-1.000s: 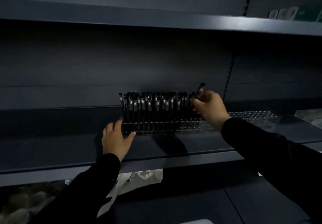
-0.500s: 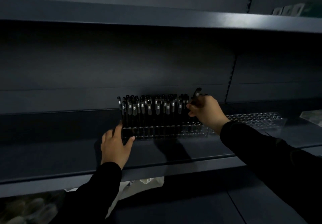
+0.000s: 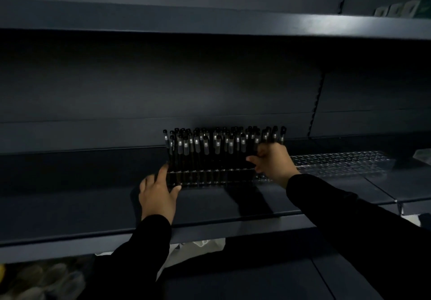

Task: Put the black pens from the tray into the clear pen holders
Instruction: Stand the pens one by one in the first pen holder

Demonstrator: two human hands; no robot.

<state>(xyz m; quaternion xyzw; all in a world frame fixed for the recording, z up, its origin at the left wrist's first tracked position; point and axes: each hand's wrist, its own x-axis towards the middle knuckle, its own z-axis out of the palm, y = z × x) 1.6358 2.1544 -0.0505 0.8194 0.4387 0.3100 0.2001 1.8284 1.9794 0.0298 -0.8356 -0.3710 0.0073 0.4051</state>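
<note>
Slim black pens w/ pale label bands [image 3: 224, 143] stand upright, packed in rows, in a clear plastic slotted pen holder [image 3: 210, 179] at the back of the dark metal shelf [image 3: 233, 206]. Right hand [image 3: 271, 162] is at the row's right end, fingers curled at the last pens there; looks like it's seating one, though the grip itself is too dim to make out. Left hand [image 3: 157, 193] lies relaxed, fingers straight, touching the holder's left front corner, prob. steadying it. A second clear slotted holder [image 3: 338, 162] to the right holds no pens in view. Judging by that: first holder approx. full, second not started. No tray in view.
</note>
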